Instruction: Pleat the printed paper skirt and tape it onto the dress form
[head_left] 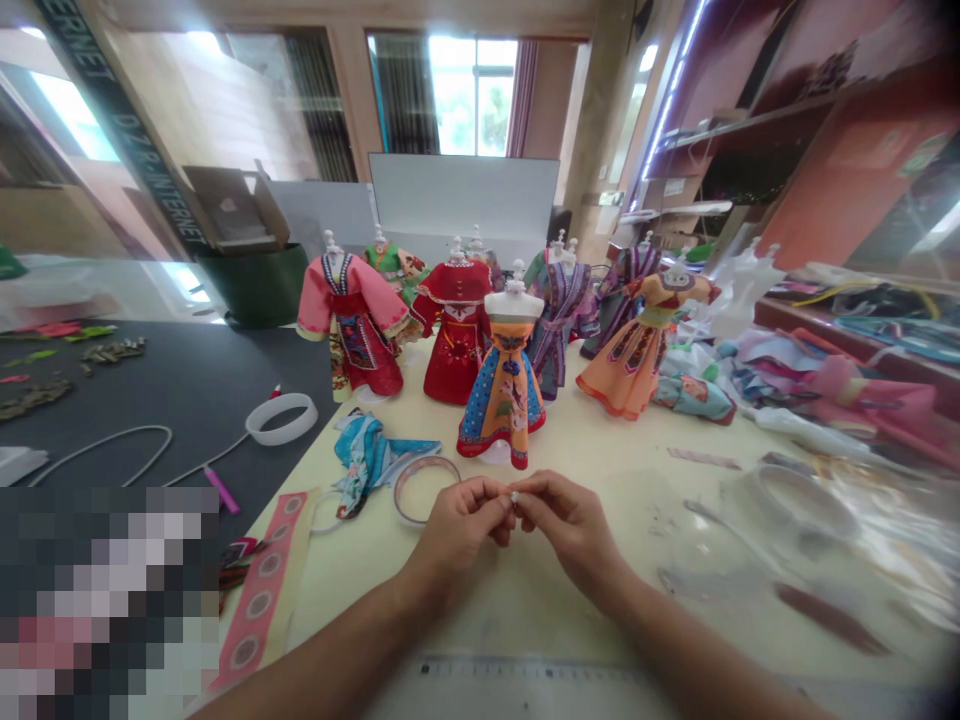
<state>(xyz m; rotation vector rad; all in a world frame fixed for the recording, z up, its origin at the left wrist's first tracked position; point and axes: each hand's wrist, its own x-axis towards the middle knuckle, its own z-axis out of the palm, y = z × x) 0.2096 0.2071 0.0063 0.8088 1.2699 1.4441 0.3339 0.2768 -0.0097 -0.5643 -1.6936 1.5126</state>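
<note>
My left hand (472,512) and my right hand (559,512) meet over the pale table, fingertips pinched together. Between them is a tiny whitish piece (515,497), too small to name. Just beyond my fingers stands a small dress form in an orange and blue strapless dress (504,395). A roll of tape (427,488) lies beside my left hand, partly hidden behind it. Left of the roll is a crumpled blue patterned cloth (367,455).
More mini dress forms stand behind, including one in a red dress (455,345) and one in an orange gown (637,350). A ruler (555,672) lies near the front edge. Fabric scraps (825,370) pile at right. A white ring (282,419) sits on the dark table.
</note>
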